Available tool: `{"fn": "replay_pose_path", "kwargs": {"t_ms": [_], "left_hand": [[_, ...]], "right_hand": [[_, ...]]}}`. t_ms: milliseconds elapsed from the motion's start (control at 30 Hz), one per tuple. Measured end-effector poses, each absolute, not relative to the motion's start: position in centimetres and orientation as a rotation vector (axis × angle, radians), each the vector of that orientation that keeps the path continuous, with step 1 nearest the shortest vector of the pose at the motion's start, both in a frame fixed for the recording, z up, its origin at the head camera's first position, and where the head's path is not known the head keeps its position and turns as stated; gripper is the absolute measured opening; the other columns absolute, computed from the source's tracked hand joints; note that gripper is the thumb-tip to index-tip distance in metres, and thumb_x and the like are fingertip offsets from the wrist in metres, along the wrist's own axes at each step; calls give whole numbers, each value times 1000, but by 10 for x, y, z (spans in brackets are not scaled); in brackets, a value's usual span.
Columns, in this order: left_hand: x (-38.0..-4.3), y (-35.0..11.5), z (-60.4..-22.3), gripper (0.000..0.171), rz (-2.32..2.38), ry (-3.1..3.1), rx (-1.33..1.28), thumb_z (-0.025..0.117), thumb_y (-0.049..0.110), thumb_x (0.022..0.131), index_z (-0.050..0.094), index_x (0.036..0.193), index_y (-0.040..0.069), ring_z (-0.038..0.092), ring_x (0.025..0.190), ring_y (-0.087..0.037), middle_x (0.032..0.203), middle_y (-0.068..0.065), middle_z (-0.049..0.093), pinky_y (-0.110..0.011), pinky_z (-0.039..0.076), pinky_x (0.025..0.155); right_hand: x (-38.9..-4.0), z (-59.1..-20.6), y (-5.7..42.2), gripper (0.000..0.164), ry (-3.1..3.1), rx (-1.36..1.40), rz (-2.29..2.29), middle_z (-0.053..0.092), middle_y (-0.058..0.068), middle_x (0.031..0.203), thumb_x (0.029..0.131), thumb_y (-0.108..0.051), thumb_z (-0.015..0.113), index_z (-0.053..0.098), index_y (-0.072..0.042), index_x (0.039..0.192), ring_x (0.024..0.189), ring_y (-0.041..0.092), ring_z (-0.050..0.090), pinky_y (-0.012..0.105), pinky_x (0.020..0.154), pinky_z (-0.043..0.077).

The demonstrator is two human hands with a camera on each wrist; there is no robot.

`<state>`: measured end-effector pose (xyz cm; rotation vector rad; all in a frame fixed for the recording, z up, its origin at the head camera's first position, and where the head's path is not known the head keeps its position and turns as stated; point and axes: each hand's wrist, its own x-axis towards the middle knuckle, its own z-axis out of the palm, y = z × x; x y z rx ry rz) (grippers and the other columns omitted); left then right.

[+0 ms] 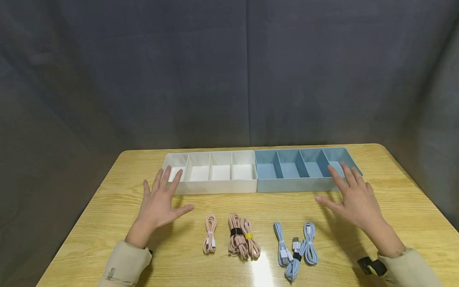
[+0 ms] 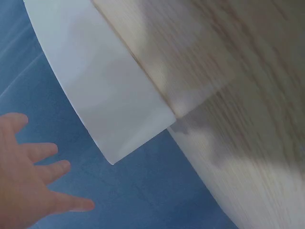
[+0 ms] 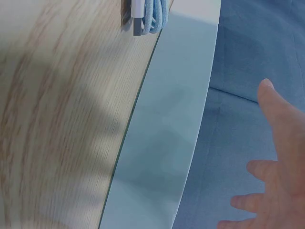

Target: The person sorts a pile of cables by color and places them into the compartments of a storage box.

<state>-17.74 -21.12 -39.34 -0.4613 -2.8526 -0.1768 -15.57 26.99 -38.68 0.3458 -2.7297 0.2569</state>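
My left hand (image 1: 157,205) is held with fingers spread, its fingertips overlapping the left end of a white divided tray (image 1: 215,187) in the head view. Opposite it, my right hand (image 1: 356,201) spreads its fingers over the right end of a blue divided tray (image 1: 294,185). Neither hand holds anything. Nearer to me lie a single coiled pink cable (image 1: 210,231) and a pair of pink cable bundles (image 1: 234,233), one tied with a black strap and one with a yellow strap. Several coiled light-blue cables (image 1: 310,243) lie to their right.
Both trays stand end to end along the back of the wooden table (image 1: 107,223), and their compartments hold nothing. A dark grey curtain (image 1: 193,79) hangs behind the table and at its sides. Light glares off the tabletop near the front middle.
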Motion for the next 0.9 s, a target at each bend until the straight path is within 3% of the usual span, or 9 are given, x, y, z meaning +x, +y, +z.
{"fn": "replay_pose_path", "kwargs": {"t_ms": [367, 633, 767, 900], "left_hand": [[-178, -218, -394, 94, -206, -2787, -463, 58, 63, 75, 21, 146, 14, 17, 132, -39, 147, -20, 18, -71, 17, 97], [-179, -226, -388, 67, -435, -2669, -433, 51, 40, 89, 33, 139, 0, 34, 122, -44, 138, -26, 32, -63, 33, 94], [-178, -230, -388, 54, -574, -2613, -351, 48, 30, 93, 38, 135, -3, 42, 115, -44, 133, -26, 40, -61, 42, 85], [-178, -234, -386, 47, -698, -2569, -280, 49, 25, 94, 44, 130, -5, 55, 99, -41, 124, -26, 48, -55, 50, 70]], "right_hand": [[-153, -386, 272, 93, -2678, 370, 263, 33, 29, 135, 71, -57, 68, 30, -8, 142, 116, 54, 33, 72, 80, 34], [-148, -374, 272, 84, -2777, 304, 417, 40, 36, 124, 77, -48, 68, 35, -2, 138, 99, 55, 46, 64, 65, 44], [-145, -370, 272, 78, -2854, 281, 508, 50, 35, 112, 81, -47, 64, 39, 5, 133, 86, 46, 56, 55, 59, 48], [-144, -369, 273, 67, -2861, 321, 590, 62, 23, 94, 83, -43, 64, 48, 8, 124, 72, 30, 61, 43, 54, 50]]}}
